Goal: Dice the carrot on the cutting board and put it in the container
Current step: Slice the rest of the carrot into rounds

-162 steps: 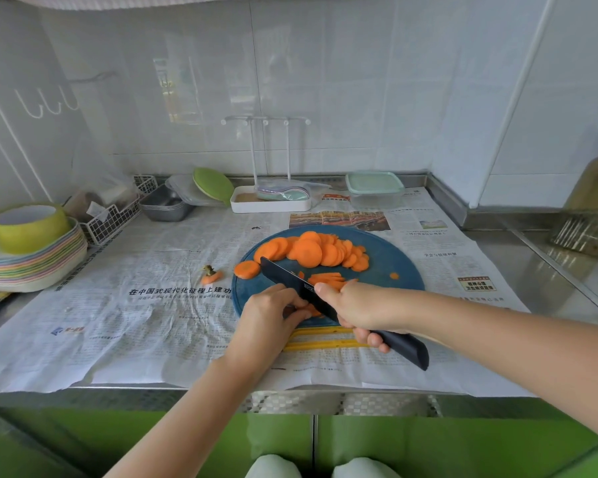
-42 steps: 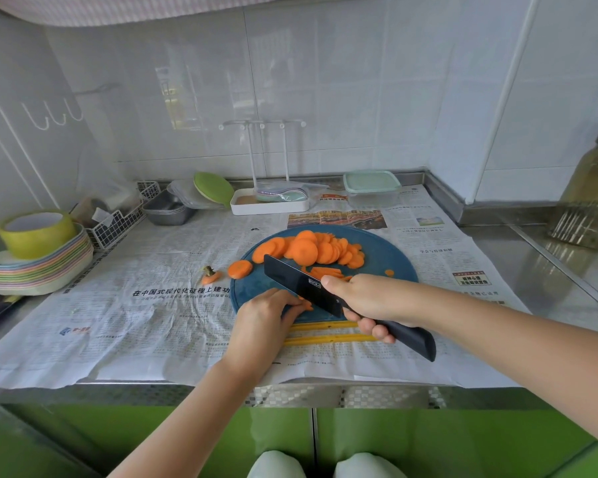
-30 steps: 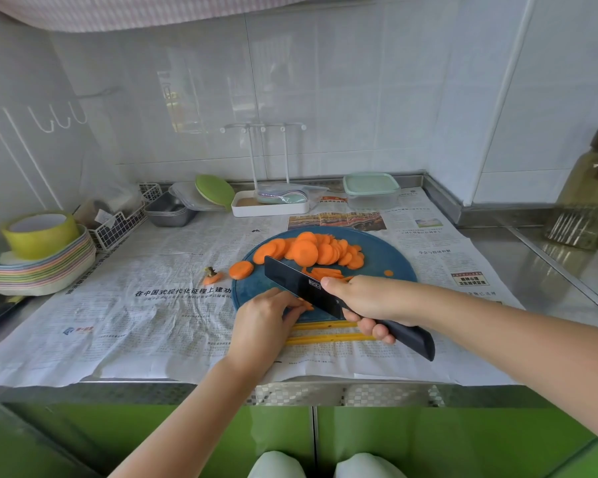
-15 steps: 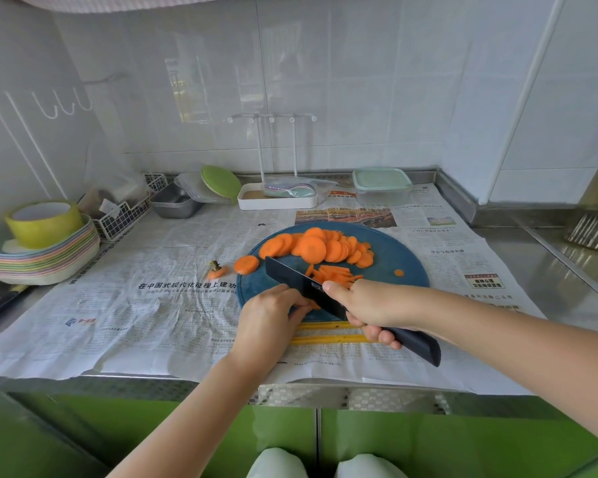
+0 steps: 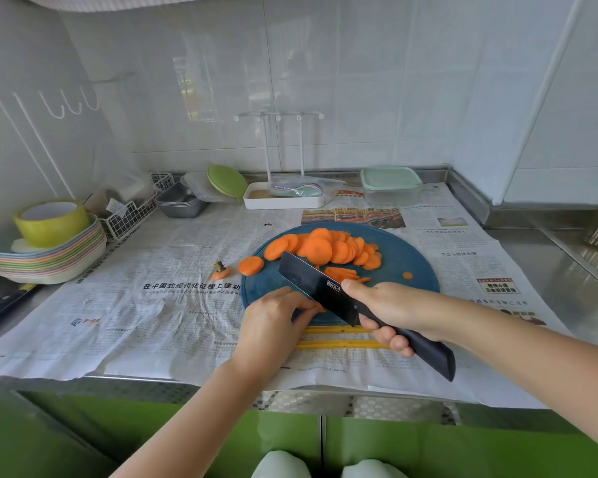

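Knifework continues: at the cutting board's six o'clock the left hand pinches a carrot piece; the right hand grips the knife, lowered again. Strips have multiplied; slices at twelve stay whole; the container beyond is lidded.

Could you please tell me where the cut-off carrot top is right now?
In the head view, the carrot top lies on the newspaper, just left of the blue cutting board.

Matt blk knife, glossy tiles
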A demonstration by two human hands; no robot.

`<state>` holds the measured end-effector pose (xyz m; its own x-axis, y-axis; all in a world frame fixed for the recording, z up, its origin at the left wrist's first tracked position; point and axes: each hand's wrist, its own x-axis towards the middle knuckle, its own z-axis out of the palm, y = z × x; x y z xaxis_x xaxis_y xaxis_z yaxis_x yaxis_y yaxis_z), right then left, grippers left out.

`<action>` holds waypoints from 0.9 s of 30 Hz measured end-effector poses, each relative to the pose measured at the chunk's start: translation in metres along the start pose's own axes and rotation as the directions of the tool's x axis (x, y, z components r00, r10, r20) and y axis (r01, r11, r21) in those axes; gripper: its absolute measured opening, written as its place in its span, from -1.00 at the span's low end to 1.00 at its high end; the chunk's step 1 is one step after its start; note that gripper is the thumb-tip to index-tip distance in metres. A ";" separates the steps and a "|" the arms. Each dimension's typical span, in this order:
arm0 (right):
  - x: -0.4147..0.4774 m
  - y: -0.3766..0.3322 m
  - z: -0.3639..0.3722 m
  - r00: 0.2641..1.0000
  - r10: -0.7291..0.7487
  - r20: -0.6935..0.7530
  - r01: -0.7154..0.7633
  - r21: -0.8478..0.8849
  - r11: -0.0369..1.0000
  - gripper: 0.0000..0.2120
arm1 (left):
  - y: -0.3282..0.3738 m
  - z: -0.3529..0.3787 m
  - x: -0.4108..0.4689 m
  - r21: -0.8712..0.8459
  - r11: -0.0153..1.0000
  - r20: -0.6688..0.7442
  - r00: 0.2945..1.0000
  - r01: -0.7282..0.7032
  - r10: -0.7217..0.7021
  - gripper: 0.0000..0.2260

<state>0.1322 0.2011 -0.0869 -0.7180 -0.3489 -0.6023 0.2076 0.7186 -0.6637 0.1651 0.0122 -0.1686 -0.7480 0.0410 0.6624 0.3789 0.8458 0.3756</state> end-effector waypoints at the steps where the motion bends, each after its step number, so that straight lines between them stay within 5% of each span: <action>1: -0.002 0.001 0.000 1.000 -0.005 0.006 0.005 0.001 1.000 -0.41 | 0.000 0.000 -0.001 -0.004 1.000 0.004 1.000 0.003 -0.003 -0.93; 27: -0.007 -0.010 0.025 0.991 0.002 -0.136 -0.036 -0.245 0.969 -0.40 | -0.001 0.000 -0.002 0.014 1.000 0.044 0.999 0.016 -0.017 -0.96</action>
<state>0.1520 0.1818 -0.0869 -0.8013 -0.2621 -0.5377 0.0643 0.8560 -0.5130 0.1666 0.0113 -0.1705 -0.7773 0.0500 0.6272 0.3590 0.8538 0.3769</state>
